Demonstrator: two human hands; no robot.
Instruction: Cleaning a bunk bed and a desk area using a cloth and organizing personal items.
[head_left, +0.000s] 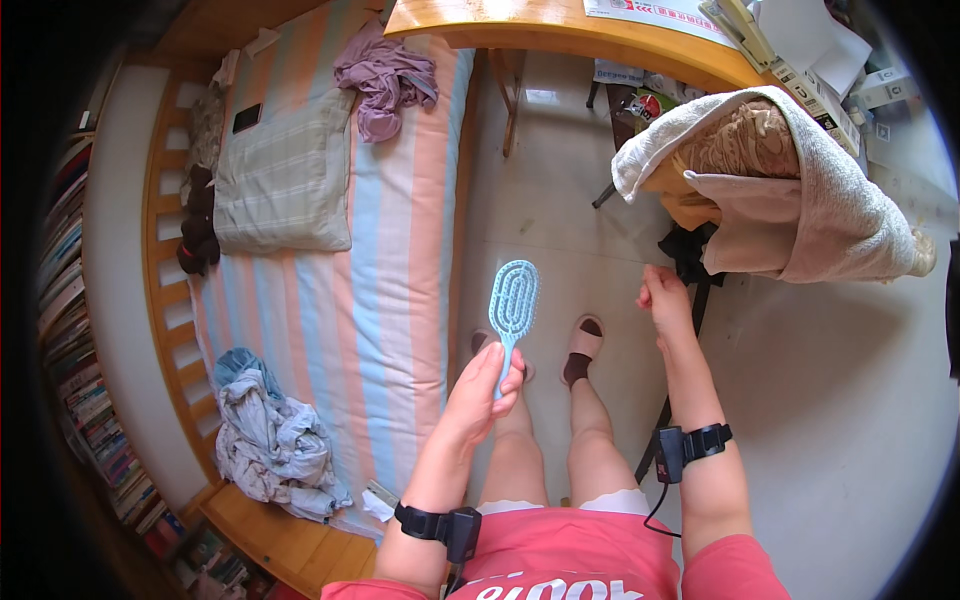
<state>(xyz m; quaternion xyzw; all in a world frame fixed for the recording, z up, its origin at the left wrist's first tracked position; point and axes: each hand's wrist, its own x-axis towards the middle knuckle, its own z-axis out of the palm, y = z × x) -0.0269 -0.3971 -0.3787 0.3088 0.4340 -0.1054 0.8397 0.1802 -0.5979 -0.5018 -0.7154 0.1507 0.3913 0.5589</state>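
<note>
A light blue vented hairbrush (514, 300) stands up from my left hand (486, 382), which is wrapped around its slim handle. The brush head points away from me, with its slotted oval back in view and bristles showing along the right edge. My right hand (664, 298) is raised to the right of the brush, fingers curled in, and I see nothing in it. Just beyond that hand hang a black cloth or bag (686, 251) and a chair draped with a pale towel (840, 202). Both forearms wear black straps with small devices.
Left of me is a bed with a striped sheet (390, 300), a pillow (285, 180), a phone (247, 118), a purple garment (386, 82) and bunched bedding (274, 442). A wooden desk (465, 34) juts in ahead. A bookshelf (97, 420) lines the far left.
</note>
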